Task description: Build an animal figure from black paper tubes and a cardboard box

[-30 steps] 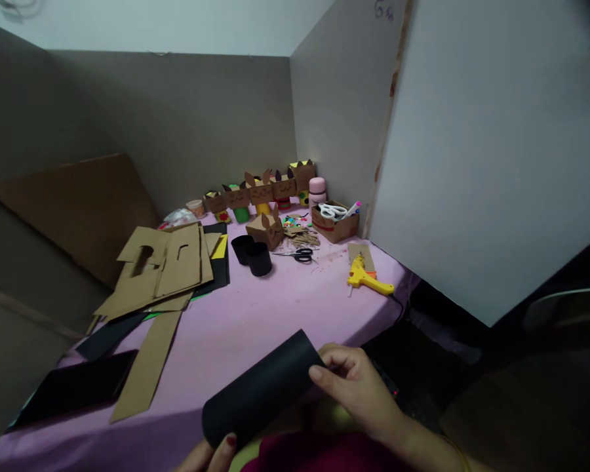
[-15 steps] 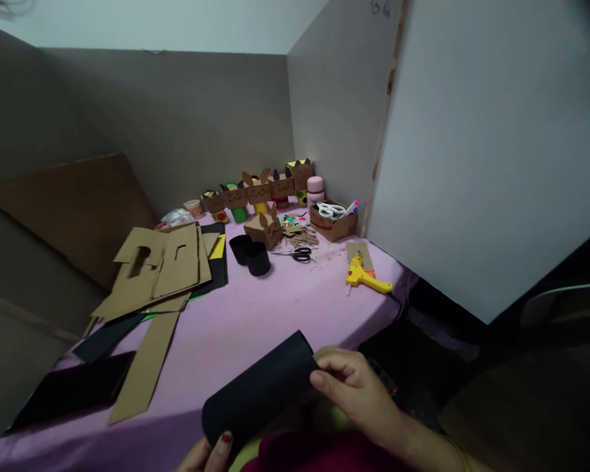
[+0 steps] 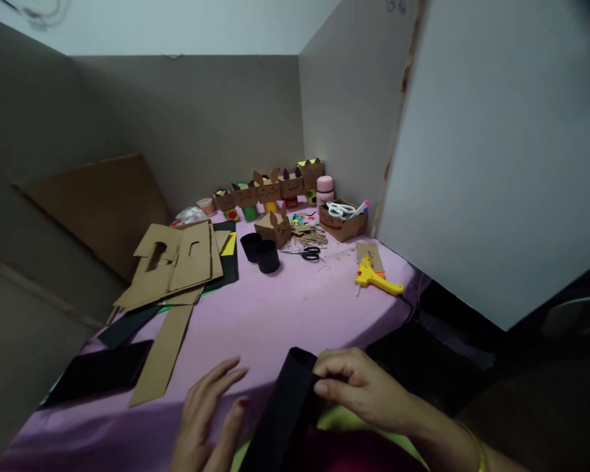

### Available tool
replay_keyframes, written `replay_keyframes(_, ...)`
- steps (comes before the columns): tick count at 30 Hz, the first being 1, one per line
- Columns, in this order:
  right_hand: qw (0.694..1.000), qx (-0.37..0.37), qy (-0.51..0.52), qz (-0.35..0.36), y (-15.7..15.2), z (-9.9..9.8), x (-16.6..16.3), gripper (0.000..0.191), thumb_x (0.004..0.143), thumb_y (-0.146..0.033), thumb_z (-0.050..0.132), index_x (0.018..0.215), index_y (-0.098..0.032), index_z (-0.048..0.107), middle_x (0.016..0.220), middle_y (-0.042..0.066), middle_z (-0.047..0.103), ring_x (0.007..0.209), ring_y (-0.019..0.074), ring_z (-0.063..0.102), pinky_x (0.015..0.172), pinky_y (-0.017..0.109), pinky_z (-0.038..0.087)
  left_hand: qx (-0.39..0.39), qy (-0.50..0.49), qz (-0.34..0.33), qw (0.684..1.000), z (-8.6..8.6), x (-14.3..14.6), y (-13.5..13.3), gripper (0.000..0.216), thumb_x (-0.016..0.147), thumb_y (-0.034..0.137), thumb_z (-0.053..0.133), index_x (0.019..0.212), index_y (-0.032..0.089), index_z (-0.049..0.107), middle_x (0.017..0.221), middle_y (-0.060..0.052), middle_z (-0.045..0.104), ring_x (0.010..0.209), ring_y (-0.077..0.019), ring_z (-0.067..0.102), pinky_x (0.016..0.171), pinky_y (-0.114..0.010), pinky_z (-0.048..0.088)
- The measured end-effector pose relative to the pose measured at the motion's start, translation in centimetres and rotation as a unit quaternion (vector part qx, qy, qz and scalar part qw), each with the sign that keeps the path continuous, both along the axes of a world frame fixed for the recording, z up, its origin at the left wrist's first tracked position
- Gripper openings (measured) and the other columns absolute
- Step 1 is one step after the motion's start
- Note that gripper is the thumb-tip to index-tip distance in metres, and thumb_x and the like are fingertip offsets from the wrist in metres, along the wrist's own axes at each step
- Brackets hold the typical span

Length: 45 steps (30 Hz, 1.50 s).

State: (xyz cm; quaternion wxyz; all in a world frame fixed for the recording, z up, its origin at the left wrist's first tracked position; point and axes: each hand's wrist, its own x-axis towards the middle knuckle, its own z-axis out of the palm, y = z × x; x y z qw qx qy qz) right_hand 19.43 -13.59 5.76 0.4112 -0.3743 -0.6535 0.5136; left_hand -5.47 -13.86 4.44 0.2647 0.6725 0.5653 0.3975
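Observation:
My right hand [image 3: 361, 388] pinches the top edge of a rolled black paper sheet [image 3: 282, 419] at the near edge of the table covered in pink cloth [image 3: 275, 314]. The roll hangs down toward my lap. Beside the roll, my left hand [image 3: 206, 419] hovers with its fingers spread, holding nothing.
Cut cardboard sheets [image 3: 174, 262] and black paper [image 3: 98, 373] lie at the left. Two black paper cups [image 3: 260, 252], black scissors [image 3: 309, 252] and a yellow glue gun [image 3: 376, 278] sit mid-table. Cardboard animal boxes [image 3: 270, 190] and a box with white scissors [image 3: 344, 219] stand at the back.
My left hand has let go of the roll's lower end and come up beside it with fingers spread. The roll has swung from slanting to nearly upright in my right hand.

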Motion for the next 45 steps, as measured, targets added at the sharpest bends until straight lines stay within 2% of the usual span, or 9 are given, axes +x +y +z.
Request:
replay_keyframes(2,0.999,0.021,-0.027,0.027,0.0,0.4,-0.3,0.021,0.087,-0.031,0.054,0.073,-0.018,0.065,0.069,-0.002,0.053,0.064,0.0116,0.049,0.06,0.024,0.039,0.04,0.087,-0.151,0.984,1.9,1.7,0.7,0.036,0.088,0.031,0.047,0.123,0.035,0.052,0.142,-0.002,0.043,0.134,-0.0238,0.03,0.109,-0.043,0.026)
replay_keyframes(3,0.998,0.026,-0.036,0.036,-0.1,0.6,-0.4,0.021,0.087,-0.029,0.053,0.075,-0.018,0.065,0.069,-0.002,0.053,0.064,0.0114,0.049,0.06,0.023,0.039,0.045,0.12,-0.202,0.971,2.6,2.5,1.1,0.033,0.089,0.029,0.044,0.12,0.035,0.055,0.143,-0.001,0.042,0.136,-0.0236,0.025,0.109,-0.045,0.025)
replay_keyframes(6,0.996,0.043,-0.06,0.039,0.0,0.7,-0.7,0.021,0.089,-0.026,0.05,0.078,-0.018,0.066,0.069,-0.002,0.054,0.064,0.0115,0.05,0.062,0.024,0.039,0.022,0.147,-0.275,0.95,3.2,3.9,2.3,0.021,0.091,0.027,0.042,0.099,0.027,0.061,0.13,-0.005,0.055,0.132,-0.0236,0.029,0.107,-0.046,0.028)
replay_keyframes(8,0.995,0.053,-0.071,0.037,0.1,0.6,-0.7,0.021,0.089,-0.025,0.05,0.08,-0.018,0.067,0.069,-0.002,0.056,0.064,0.0119,0.051,0.063,0.024,0.039,0.017,0.14,-0.296,0.945,3.0,4.1,2.9,0.018,0.092,0.027,0.042,0.088,0.025,0.059,0.104,-0.004,0.065,0.119,-0.0214,0.044,0.106,-0.045,0.027)
replay_keyframes(11,0.995,0.05,-0.075,0.04,0.4,0.6,-0.8,0.021,0.089,-0.024,0.05,0.081,-0.019,0.069,0.066,-0.001,0.057,0.063,0.012,0.051,0.061,0.024,0.039,0.033,0.142,-0.307,0.941,2.8,3.8,3.1,0.02,0.092,0.027,0.042,0.078,0.023,0.055,0.073,0.002,0.058,0.084,-0.0155,0.055,0.106,-0.044,0.024)
replay_keyframes(14,0.995,0.046,-0.08,0.047,0.6,0.8,-0.9,0.019,0.087,-0.021,0.052,0.081,-0.018,0.07,0.067,-0.001,0.059,0.063,0.0121,0.052,0.061,0.024,0.04,0.052,0.146,-0.3,0.941,3.1,3.7,3.0,0.023,0.092,0.028,0.041,0.074,0.022,0.054,0.067,0.004,0.051,0.071,-0.0132,0.052,0.104,-0.042,0.027)
replay_keyframes(28,0.987,0.062,-0.135,0.058,0.8,1.7,-0.8,0.021,0.086,-0.02,0.05,0.079,-0.017,0.069,0.065,0.0,0.059,0.06,0.0125,0.051,0.057,0.024,0.038,0.122,0.164,-0.302,0.931,3.5,3.9,3.2,0.016,0.088,0.026,0.05,0.088,0.023,0.066,0.066,0.002,0.068,0.067,-0.0142,0.058,0.099,-0.044,0.038)
replay_keyframes(38,0.981,0.084,-0.158,0.069,1.4,1.8,-0.8,0.02,0.085,-0.019,0.05,0.078,-0.017,0.068,0.065,0.0,0.06,0.059,0.0127,0.051,0.057,0.024,0.038,0.173,0.205,-0.305,0.914,3.2,3.9,3.8,0.017,0.089,0.019,0.046,0.075,0.02,0.056,0.06,0.004,0.058,0.063,-0.0121,0.053,0.098,-0.041,0.037)
replay_keyframes(45,0.985,0.063,-0.14,0.075,1.6,1.6,-1.2,0.012,0.08,-0.024,0.058,0.073,-0.017,0.065,0.063,-0.002,0.056,0.058,0.0122,0.048,0.056,0.024,0.035,0.135,0.267,-0.32,0.899,3.7,4.9,3.1,0.019,0.091,0.015,0.038,0.077,0.02,0.05,0.066,0.002,0.053,0.069,-0.0147,0.049,0.096,-0.043,0.033)
